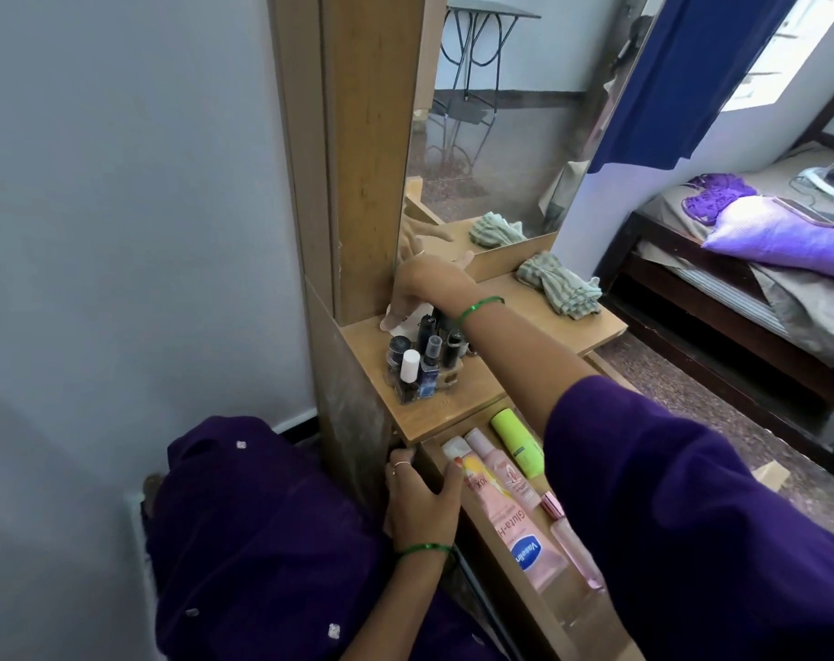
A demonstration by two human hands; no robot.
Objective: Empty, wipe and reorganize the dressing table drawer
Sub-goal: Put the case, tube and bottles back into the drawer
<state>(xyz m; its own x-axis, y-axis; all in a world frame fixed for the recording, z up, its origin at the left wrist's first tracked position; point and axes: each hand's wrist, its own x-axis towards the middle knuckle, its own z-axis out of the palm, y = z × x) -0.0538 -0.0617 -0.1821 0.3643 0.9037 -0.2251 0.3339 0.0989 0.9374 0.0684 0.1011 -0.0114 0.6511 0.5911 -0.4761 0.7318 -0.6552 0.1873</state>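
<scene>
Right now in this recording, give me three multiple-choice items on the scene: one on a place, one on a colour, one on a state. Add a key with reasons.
1. Where does the striped cloth lie?
A. In the drawer
B. On the table top beside the mirror
C. On the bed

2. What colour is the bangle on the right wrist?
A. Green
B. Red
C. Gold

3. What state is the drawer in?
A. Shut
B. Taken out and set on the floor
C. Pulled open with tubes inside

Key: 1 B, the cloth sits on the wooden top at the foot of the mirror. 2 A, a thin green band circles the wrist behind the right hand. 3 C, the pink lotion tube and green tube lie in the open drawer, with the left hand on its side edge.
</scene>
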